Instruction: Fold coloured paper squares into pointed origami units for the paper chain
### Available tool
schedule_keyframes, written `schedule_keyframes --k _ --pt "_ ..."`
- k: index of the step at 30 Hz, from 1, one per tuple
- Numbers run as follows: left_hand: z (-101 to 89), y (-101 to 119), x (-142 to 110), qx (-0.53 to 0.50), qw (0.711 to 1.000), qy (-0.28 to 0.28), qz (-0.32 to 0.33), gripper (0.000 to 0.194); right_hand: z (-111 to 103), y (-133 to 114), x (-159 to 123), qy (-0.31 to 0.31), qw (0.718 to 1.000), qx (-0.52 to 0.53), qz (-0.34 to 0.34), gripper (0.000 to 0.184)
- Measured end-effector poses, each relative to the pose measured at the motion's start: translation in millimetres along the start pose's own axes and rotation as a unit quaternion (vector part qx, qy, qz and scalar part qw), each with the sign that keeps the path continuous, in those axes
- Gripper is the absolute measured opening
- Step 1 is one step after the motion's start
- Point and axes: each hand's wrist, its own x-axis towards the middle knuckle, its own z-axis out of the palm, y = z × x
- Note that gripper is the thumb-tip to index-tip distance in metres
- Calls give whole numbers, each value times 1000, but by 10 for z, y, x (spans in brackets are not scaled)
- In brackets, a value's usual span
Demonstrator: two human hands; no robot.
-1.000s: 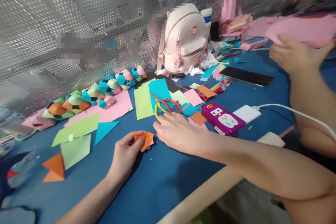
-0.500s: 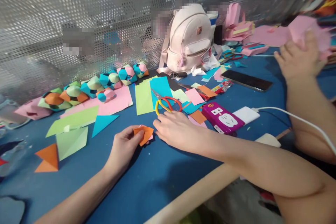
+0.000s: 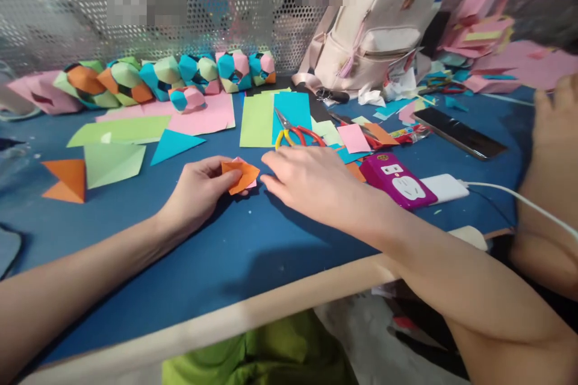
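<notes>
My left hand (image 3: 197,189) pinches a small folded orange and pink paper piece (image 3: 241,173) just above the blue table (image 3: 235,252). My right hand (image 3: 311,183) lies flat beside it on the table, fingers stretched out, holding nothing. Just beyond its fingertips lie red and yellow scissors (image 3: 295,131) on green (image 3: 256,120) and cyan paper sheets (image 3: 293,108). A row of folded multicolour paper balls (image 3: 167,75) runs along the back, by the perforated metal screen.
A magenta power strip (image 3: 395,179) and a white power bank (image 3: 445,187) with a cable lie right of my hand. Further back are a black phone (image 3: 465,135) and a pale backpack (image 3: 383,18). Another person's arm (image 3: 548,156) is at the right. Loose paper triangles (image 3: 67,177) lie left.
The view has tilted down and nearer, so the table edge and green cloth below show. Both my hands stay where they were around the orange piece. The other person's hand has dropped the pink paper.
</notes>
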Motion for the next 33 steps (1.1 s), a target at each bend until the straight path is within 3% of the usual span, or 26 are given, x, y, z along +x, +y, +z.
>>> schedule_keyframes --k 6,14,21,25,28,30,33 --pt "7 -31 11 1 1000 8 21 16 14 101 39 21 999 19 14 25" --pt "52 56 -24 94 993 23 69 20 68 -42 66 20 991 131 35 37" --pt "69 -4 -22 115 989 43 83 16 161 -32 102 31 981 190 21 22" --pt "58 50 -72 111 988 46 102 15 106 1 111 80 964 247 54 22" --pt "47 197 -180 147 977 38 148 19 101 68 158 121 933 329 81 24" --pt "59 323 -286 178 963 30 201 20 146 95 216 101 914 380 98 27" --pt "90 494 -466 203 937 -38 282 25 230 32 341 50 908 406 95 21"
